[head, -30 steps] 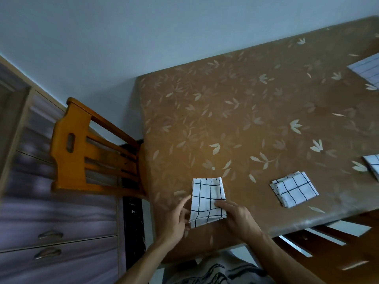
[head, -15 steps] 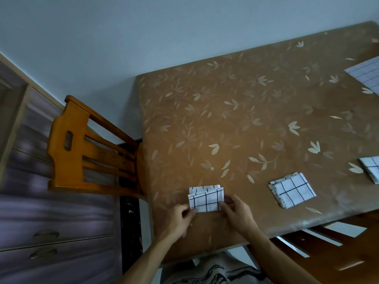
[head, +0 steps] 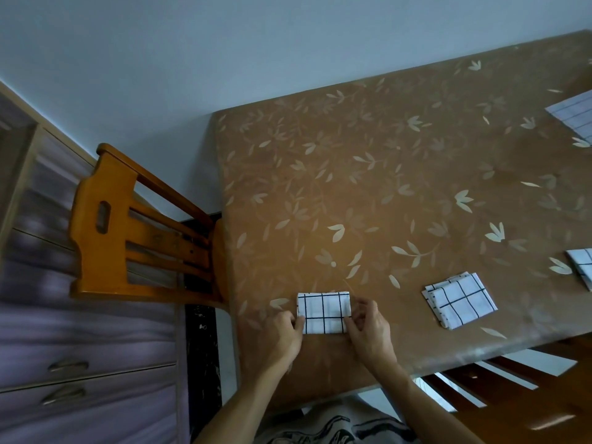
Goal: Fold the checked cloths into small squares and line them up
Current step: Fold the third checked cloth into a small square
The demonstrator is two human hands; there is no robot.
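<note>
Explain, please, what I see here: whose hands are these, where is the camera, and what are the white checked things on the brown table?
There is no machine here. A person wears a wide-angle camera on the head, so you look forward and down at their own two bare hands. The left hand and the right hand each pinch one side of a small folded checked cloth, which lies near the front edge of a brown table with a leaf pattern. To the right lies a second folded cloth, and a third cloth is cut off by the picture's edge. Further back on the right, a larger cloth lies flat, also cut off. A wooden chair stands at the table's left end, with drawers beside it.
</note>
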